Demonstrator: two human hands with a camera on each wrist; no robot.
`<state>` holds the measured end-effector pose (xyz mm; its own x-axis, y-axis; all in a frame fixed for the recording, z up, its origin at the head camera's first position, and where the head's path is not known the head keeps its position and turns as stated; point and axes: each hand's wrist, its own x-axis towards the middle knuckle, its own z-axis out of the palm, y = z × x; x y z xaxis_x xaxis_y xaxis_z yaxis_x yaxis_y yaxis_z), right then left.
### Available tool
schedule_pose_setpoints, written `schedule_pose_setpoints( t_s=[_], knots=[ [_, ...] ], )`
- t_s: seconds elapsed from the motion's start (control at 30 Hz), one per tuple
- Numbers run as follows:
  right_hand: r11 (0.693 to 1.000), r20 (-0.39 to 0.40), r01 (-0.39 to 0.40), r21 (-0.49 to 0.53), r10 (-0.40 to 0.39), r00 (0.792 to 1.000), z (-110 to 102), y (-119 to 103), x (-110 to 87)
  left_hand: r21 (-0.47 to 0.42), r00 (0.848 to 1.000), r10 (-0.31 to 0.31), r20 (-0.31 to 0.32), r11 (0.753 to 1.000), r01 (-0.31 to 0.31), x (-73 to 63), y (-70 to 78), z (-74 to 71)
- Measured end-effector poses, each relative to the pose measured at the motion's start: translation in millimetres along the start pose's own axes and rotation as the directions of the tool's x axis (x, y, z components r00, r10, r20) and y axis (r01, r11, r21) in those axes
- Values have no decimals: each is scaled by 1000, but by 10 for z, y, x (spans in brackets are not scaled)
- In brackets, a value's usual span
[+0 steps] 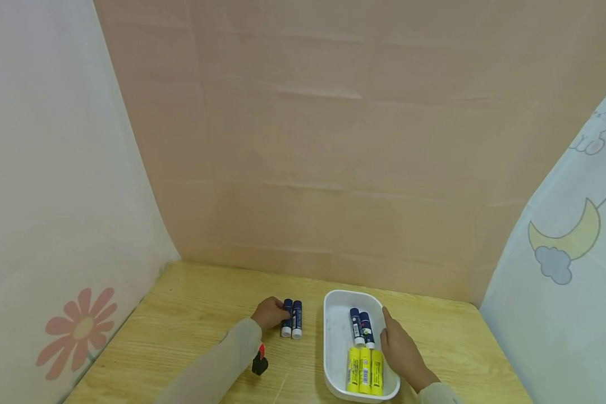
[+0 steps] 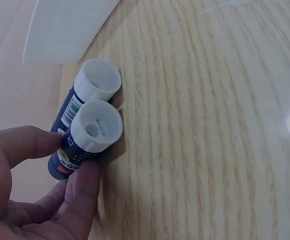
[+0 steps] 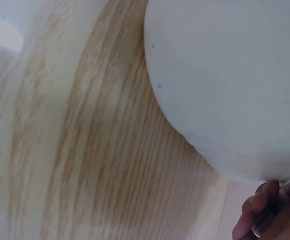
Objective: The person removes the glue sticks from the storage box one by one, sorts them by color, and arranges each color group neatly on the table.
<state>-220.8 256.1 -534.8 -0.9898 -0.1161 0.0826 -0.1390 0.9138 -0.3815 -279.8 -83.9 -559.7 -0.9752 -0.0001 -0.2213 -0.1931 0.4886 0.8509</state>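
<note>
My left hand (image 1: pixel 269 313) pinches a navy glue stick (image 1: pixel 286 318) with a white base between thumb and fingers. A second navy glue stick (image 1: pixel 297 320) lies right beside it on the table, both white ends toward me. In the left wrist view the held glue stick (image 2: pixel 95 127) shows its hollow base close over the wood. My right hand (image 1: pixel 403 349) grips the right rim of a white tray (image 1: pixel 335 336), its fingers (image 3: pixel 257 205) at the edge in the right wrist view. Inside the tray lie two navy glue sticks (image 1: pixel 362 328) and, nearer me, three yellow tubes (image 1: pixel 365 371).
The wood-grain table (image 1: pixel 202 314) runs back to a beige sheet (image 1: pixel 303 168). White patterned cloths hang at the left (image 1: pixel 45 168) and right (image 1: pixel 560 292). A black and red piece (image 1: pixel 260 362) shows at the left wrist.
</note>
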Motion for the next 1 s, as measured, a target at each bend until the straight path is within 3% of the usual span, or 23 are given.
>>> schedule_pose_setpoints(
  t_s=[0.7, 0.87, 1.0],
  knots=[
    [1000, -21, 9, 5, -9, 1000, 12, -1, 4, -10, 999, 18, 39, 1000, -17, -59, 50, -71],
    [1000, -14, 0, 15, 1, 1000, 24, 9, 12, -119, 998, 56, 11, 991, -54, -92, 129, -154],
    [1000, -11, -11, 8, 11, 1000, 26, 20, 18, -291, 994, 104, -28, 951, -108, -142, 313, -230]
  ],
)
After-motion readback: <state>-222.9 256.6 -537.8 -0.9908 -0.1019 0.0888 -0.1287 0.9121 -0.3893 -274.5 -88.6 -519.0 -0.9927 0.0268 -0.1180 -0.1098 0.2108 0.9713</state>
